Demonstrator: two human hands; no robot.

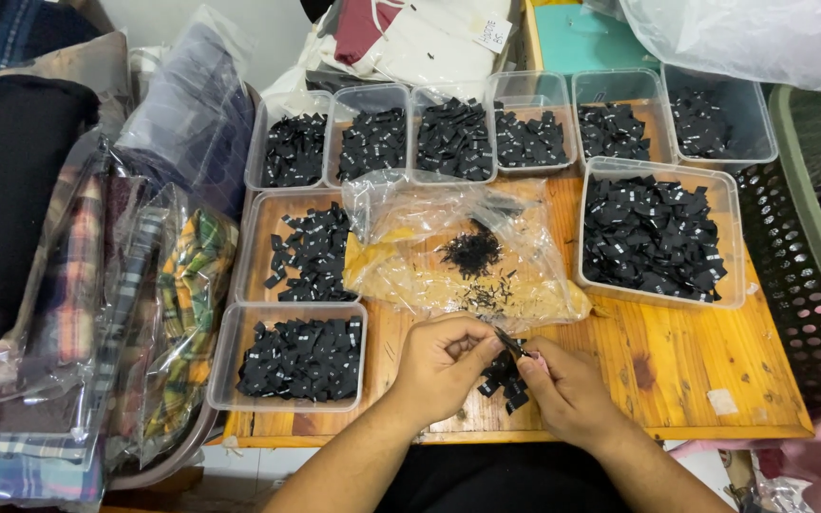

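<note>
My left hand (441,363) and my right hand (565,388) meet at the near edge of a wooden table (696,366). Together they pinch one small black fabric label (510,342) between fingertips. My right hand also rests over a loose pile of black labels (504,382) on the wood. Just beyond the hands lies a crumpled clear plastic bag (458,252) with black thread scraps on it.
Several clear plastic tubs of black labels ring the table: a back row (453,138), a large tub (656,236) at right, two tubs (301,356) at left. Bagged plaid fabrics (144,313) are stacked at left. A black perforated basket (795,275) stands at right.
</note>
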